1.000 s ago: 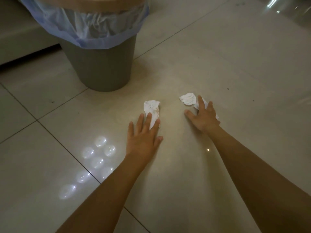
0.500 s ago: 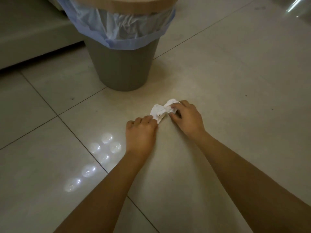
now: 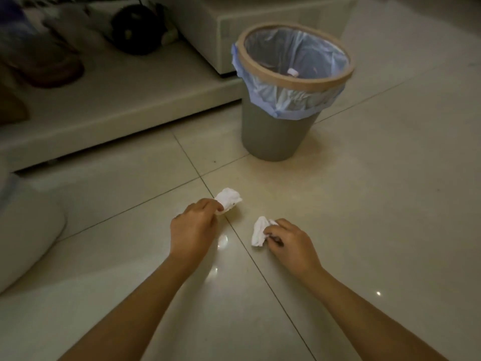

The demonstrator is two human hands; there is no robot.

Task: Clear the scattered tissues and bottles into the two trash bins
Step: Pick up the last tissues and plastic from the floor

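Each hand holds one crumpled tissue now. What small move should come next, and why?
Probably lift both hands toward the grey bin ahead. The left hand already pinches one tissue, the right hand grips the other tissue, and the bin's lined mouth stands open.

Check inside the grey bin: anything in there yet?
Inside the grey bin, a blue liner bag and one small white object show near the front. The bottom is hidden by the rim.
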